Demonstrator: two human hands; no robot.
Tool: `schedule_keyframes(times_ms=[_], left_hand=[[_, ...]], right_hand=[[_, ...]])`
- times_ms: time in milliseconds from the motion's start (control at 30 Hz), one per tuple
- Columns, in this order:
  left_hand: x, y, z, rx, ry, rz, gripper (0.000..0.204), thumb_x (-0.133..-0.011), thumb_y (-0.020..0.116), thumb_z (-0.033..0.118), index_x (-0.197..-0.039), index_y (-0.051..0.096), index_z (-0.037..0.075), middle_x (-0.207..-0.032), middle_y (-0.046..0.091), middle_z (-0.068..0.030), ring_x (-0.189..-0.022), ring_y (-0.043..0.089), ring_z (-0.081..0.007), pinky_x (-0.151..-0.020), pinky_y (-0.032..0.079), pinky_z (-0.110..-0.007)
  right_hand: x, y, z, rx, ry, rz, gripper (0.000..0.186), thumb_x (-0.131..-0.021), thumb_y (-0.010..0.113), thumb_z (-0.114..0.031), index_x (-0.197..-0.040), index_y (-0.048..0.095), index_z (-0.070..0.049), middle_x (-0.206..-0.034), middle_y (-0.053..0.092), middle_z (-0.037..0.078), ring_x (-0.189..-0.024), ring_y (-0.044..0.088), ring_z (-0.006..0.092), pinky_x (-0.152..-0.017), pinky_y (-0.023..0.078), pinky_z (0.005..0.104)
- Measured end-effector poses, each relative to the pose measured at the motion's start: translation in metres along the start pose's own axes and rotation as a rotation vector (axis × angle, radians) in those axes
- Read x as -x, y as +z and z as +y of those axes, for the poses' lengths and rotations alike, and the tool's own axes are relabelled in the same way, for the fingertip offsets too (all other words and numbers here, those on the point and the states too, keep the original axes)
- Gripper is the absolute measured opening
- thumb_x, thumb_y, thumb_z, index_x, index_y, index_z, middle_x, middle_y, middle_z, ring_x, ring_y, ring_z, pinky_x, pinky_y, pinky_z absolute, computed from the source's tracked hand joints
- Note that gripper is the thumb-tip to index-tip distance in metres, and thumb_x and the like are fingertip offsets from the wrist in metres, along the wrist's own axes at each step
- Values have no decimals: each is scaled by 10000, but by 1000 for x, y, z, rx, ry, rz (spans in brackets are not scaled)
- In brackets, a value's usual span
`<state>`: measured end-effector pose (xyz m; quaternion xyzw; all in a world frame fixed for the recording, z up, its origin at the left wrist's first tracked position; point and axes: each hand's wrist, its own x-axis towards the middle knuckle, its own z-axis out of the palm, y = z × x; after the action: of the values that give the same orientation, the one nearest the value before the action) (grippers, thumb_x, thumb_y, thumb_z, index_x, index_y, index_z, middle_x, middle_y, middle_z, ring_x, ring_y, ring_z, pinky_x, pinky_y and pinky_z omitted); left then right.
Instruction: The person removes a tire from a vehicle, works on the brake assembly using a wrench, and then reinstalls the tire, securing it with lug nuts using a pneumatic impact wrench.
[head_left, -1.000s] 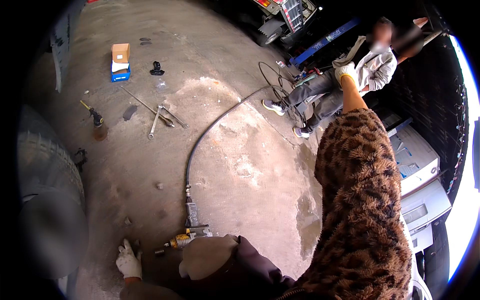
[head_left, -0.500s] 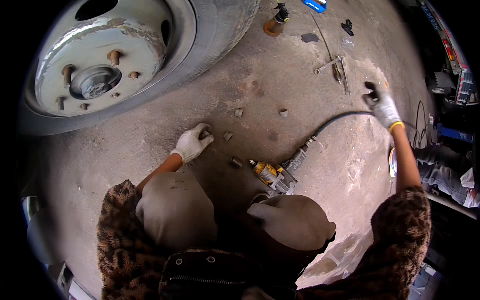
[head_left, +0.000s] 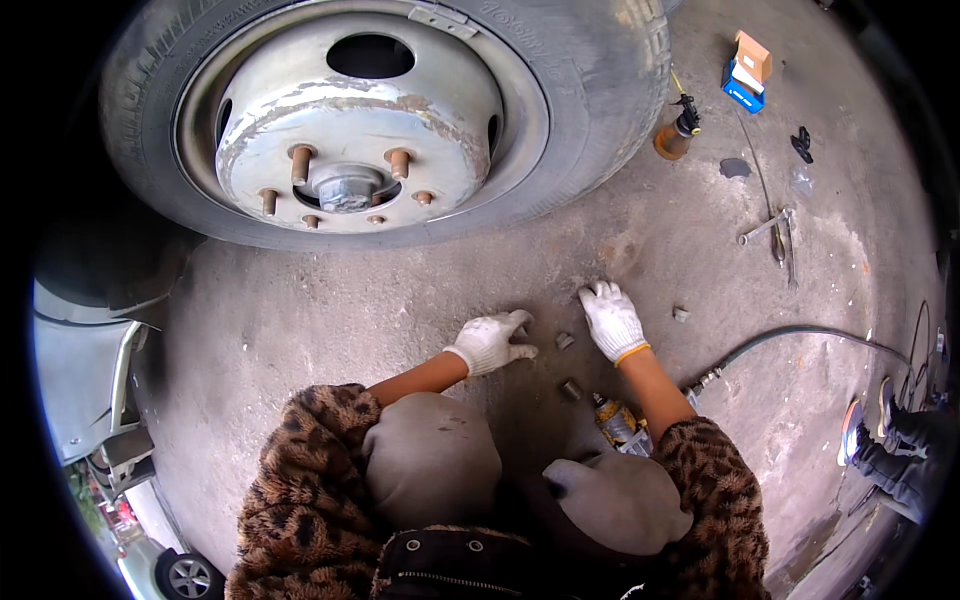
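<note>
My left hand (head_left: 492, 341), in a white knit glove, hovers low over the concrete. Its thumb and fingers stand apart with nothing visible between them. To the right, my gloved right hand (head_left: 612, 322) reaches down to the floor, fingers bent and fingertips low. Whatever lies under those fingertips is hidden. Between the hands sits a small metal nut (head_left: 565, 340), and another nut (head_left: 680, 314) lies right of my right hand. A dark cylindrical socket (head_left: 570, 389) rests nearer my knees. Partly behind my right forearm is a yellow-and-grey air impact wrench (head_left: 620, 422).
A wheel (head_left: 350, 110) with bare rusty studs stands ahead. Far right are a spray bottle (head_left: 677, 132), an open blue box (head_left: 744, 88), wrenches (head_left: 768, 228) and a black air hose (head_left: 800, 330). Another person's legs (head_left: 890, 450) show at right; vehicle bodywork (head_left: 90, 370) at left.
My view has swung left, showing more of the wheel. My right hand has come in from the far right to the floor by the nuts. My left hand's fingers have spread.
</note>
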<state>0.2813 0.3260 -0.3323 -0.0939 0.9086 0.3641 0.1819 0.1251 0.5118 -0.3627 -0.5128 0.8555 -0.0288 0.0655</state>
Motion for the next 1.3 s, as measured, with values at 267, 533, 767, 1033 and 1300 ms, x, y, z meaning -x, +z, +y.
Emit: schedule_keyframes(times_ms=[267, 533, 767, 1033, 1300], left_hand=[[-43, 33, 36, -325, 210, -124, 557, -789, 592, 512, -1158, 502, 106, -978, 571, -175, -840, 629, -325, -696, 505, -424], [-16, 37, 17, -393, 295, -82, 346, -740, 634, 351, -993, 573, 122, -849, 580, -138, -742, 634, -292, -626, 505, -393], [20, 27, -18, 1431, -524, -186, 268, -789, 517, 340, -873, 616, 105, -767, 613, -50, -653, 592, -185, -567, 467, -335], [47, 23, -42, 2098, -230, -548, 375, -745, 625, 167, -1093, 523, 70, -1037, 580, -67, -924, 562, -160, -761, 490, -318], [68, 31, -34, 1929, -227, -384, 252, -874, 545, 345, -1034, 534, 151, -814, 535, -26, -634, 486, -101, -453, 347, -215]], right_hand=[[58, -27, 58, 206, 549, -44, 348, -832, 559, -274, -1134, 542, -100, -1074, 548, 166, -968, 533, 333, -781, 448, 445], [72, 14, 44, -5, 635, 156, 356, -863, 546, -216, -1161, 514, -24, -943, 564, 226, -882, 562, 368, -757, 475, 434], [26, -47, -46, -619, 240, 428, 326, -810, 643, -142, -1097, 530, -38, -870, 601, 144, -774, 588, 307, -704, 496, 393], [11, -105, -151, -275, -550, 79, 341, -785, 610, -243, -1097, 569, -112, -1014, 567, 98, -978, 533, 270, -834, 417, 402], [34, -128, -106, -320, -293, 122, 434, -783, 636, -342, -1105, 558, -61, -1052, 541, 143, -980, 516, 299, -827, 418, 403]])
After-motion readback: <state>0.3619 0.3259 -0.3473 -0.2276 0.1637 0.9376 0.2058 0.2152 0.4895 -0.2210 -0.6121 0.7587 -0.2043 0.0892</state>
